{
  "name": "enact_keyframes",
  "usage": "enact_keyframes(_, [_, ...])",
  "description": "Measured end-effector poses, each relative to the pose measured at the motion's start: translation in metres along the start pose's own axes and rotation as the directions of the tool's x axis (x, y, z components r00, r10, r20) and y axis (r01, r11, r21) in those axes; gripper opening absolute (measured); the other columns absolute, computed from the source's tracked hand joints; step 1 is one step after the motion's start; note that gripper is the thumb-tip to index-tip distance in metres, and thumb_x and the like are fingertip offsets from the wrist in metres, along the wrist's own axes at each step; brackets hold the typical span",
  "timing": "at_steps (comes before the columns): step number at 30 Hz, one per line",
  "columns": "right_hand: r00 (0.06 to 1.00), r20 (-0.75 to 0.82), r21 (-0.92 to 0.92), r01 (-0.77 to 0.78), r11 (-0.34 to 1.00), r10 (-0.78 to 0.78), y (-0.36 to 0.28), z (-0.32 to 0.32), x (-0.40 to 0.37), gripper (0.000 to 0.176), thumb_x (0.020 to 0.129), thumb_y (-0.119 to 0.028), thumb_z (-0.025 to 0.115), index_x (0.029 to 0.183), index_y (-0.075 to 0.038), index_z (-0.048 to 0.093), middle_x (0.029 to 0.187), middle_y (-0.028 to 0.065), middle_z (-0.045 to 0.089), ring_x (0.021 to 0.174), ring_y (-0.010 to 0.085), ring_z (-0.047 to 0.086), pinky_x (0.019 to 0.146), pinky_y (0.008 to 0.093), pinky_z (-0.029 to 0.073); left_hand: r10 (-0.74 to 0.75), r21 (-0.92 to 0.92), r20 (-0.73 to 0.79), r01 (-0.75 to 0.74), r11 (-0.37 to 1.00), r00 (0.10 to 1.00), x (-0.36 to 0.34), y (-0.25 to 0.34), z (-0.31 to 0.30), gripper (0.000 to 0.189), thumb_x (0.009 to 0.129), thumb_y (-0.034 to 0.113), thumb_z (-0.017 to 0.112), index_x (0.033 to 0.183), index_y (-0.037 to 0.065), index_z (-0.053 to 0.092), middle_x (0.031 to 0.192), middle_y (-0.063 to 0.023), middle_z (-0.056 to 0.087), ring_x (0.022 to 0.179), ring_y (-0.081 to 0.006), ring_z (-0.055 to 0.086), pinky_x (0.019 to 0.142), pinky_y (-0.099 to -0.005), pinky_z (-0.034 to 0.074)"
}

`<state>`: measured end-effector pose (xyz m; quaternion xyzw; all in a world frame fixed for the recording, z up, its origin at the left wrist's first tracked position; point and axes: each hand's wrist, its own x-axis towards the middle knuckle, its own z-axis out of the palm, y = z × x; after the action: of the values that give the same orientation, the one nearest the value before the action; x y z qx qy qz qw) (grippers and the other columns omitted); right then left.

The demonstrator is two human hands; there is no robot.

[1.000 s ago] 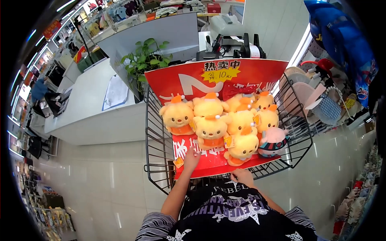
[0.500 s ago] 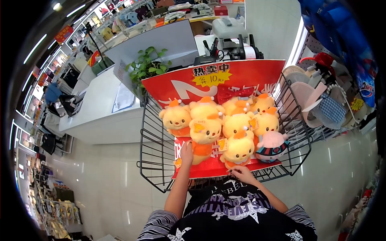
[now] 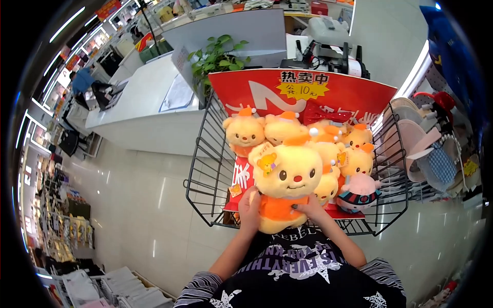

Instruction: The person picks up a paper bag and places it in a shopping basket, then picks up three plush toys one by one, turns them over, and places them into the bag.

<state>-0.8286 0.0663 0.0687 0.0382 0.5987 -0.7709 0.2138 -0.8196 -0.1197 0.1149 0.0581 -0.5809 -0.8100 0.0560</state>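
head view: the left hand and right hand clasp a yellow plush bear by its orange body, fingers closed round both sides, above the near edge of the wire basket. other plush toys sit behind it, before the red sign. the big head looks top-heavy, so a slack grip could let it tip out onto the floor.

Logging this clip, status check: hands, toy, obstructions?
Hands: left hand and right hand grip the plush bear at its body. Bear upright, facing camera, over the wire basket. Nothing blocking it.
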Motion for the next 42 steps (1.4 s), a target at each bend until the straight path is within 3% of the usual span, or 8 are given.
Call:
enact_keyframes(5, [0.967, -0.213, 0.219, 0.188, 0.958, -0.141, -0.015, 0.022, -0.008, 0.038, 0.071, -0.006, 0.068, 0.101, 0.003, 0.046, 0.092, 0.0097, 0.058, 0.082, 0.0152, 0.058, 0.071, 0.0272, 0.049, -0.132, -0.251, 0.060, 0.143, 0.957, 0.989, -0.010, 0.007, 0.007, 0.045, 0.080, 0.007, 0.055, 0.119, 0.003, 0.033, 0.112, -0.0115, 0.047, 0.098, -0.0186, 0.050, 0.084, -0.0300, 0.043])
enact_keyframes(8, [0.958, -0.200, 0.205, 0.245, 0.947, -0.205, -0.016, 0.017, -0.009, 0.036, 0.071, -0.008, 0.069, 0.098, 0.002, 0.048, 0.091, 0.0091, 0.058, 0.081, 0.0150, 0.058, 0.071, 0.0268, 0.049, -0.239, -0.262, 0.063, 0.247, 0.933, 0.969, -0.017, 0.007, 0.014, 0.051, 0.077, 0.004, 0.058, 0.121, 0.003, 0.031, 0.114, -0.0122, 0.046, 0.103, -0.0206, 0.049, 0.088, -0.0326, 0.042])
enact_keyframes(16, [0.885, -0.331, 0.167, 0.397, 0.902, -0.328, -0.002, 0.001, -0.007, 0.035, 0.075, -0.016, 0.068, 0.099, 0.003, 0.051, 0.090, 0.0063, 0.059, 0.078, 0.0128, 0.058, 0.071, 0.0248, 0.048, -0.393, 0.246, 0.357, 0.321, 0.915, 0.847, -0.013, 0.009, 0.012, 0.058, 0.068, 0.017, 0.071, 0.116, 0.000, 0.043, 0.111, -0.0090, 0.052, 0.102, -0.0171, 0.051, 0.086, -0.0302, 0.042])
enact_keyframes(23, [0.858, -0.343, 0.033, 0.417, 0.908, -0.382, 0.000, -0.006, -0.006, 0.034, 0.077, -0.017, 0.065, 0.101, 0.004, 0.052, 0.093, 0.0067, 0.059, 0.080, 0.0121, 0.057, 0.072, 0.0240, 0.046, -0.440, 0.216, 0.400, 0.384, 0.898, 0.804, -0.002, 0.003, 0.012, 0.055, 0.071, 0.004, 0.065, 0.119, 0.000, 0.039, 0.114, -0.0097, 0.050, 0.103, -0.0189, 0.051, 0.088, -0.0311, 0.041])
enact_keyframes(25, [0.856, -0.355, 0.034, 0.414, 0.910, -0.376, 0.000, -0.003, -0.007, 0.035, 0.078, -0.018, 0.064, 0.102, 0.003, 0.051, 0.095, 0.0070, 0.058, 0.083, 0.0118, 0.056, 0.074, 0.0242, 0.045, -0.313, 0.226, 0.337, 0.247, 0.942, 0.888, -0.001, -0.004, 0.009, 0.048, 0.072, 0.010, 0.067, 0.113, 0.000, 0.046, 0.109, -0.0100, 0.053, 0.100, -0.0188, 0.053, 0.086, -0.0308, 0.042])
enact_keyframes(31, [0.835, -0.411, 0.101, 0.439, 0.893, -0.365, 0.000, 0.010, -0.004, 0.032, 0.085, -0.022, 0.054, 0.107, 0.001, 0.048, 0.101, 0.0070, 0.055, 0.089, 0.0116, 0.052, 0.077, 0.0255, 0.043, -0.013, 0.344, 0.377, -0.127, 0.930, 0.926, 0.007, -0.006, 0.007, 0.043, 0.070, 0.010, 0.067, 0.109, 0.000, 0.050, 0.106, -0.0108, 0.056, 0.098, -0.0218, 0.055, 0.084, -0.0319, 0.042])
enact_keyframes(35, [0.885, -0.422, 0.176, 0.292, 0.940, -0.195, -0.002, 0.009, -0.002, 0.031, 0.091, -0.025, 0.043, 0.108, 0.000, 0.048, 0.101, 0.0056, 0.054, 0.090, 0.0116, 0.051, 0.078, 0.0252, 0.042, -0.097, 0.415, 0.430, -0.101, 0.904, 0.898, 0.009, 0.010, 0.012, 0.039, 0.073, 0.015, 0.065, 0.106, 0.000, 0.052, 0.102, -0.0125, 0.058, 0.097, -0.0240, 0.055, 0.084, -0.0327, 0.042])
enact_keyframes(42, [0.871, -0.447, 0.139, 0.293, 0.946, -0.204, -0.003, 0.010, -0.003, 0.036, 0.092, -0.030, 0.035, 0.109, 0.000, 0.047, 0.103, 0.0070, 0.054, 0.093, 0.0134, 0.051, 0.082, 0.0261, 0.041, -0.014, 0.469, 0.440, -0.216, 0.856, 0.898, 0.008, -0.009, 0.002, 0.039, 0.074, 0.020, 0.062, 0.106, 0.000, 0.052, 0.101, -0.0146, 0.059, 0.094, -0.0275, 0.057, 0.081, -0.0339, 0.043])
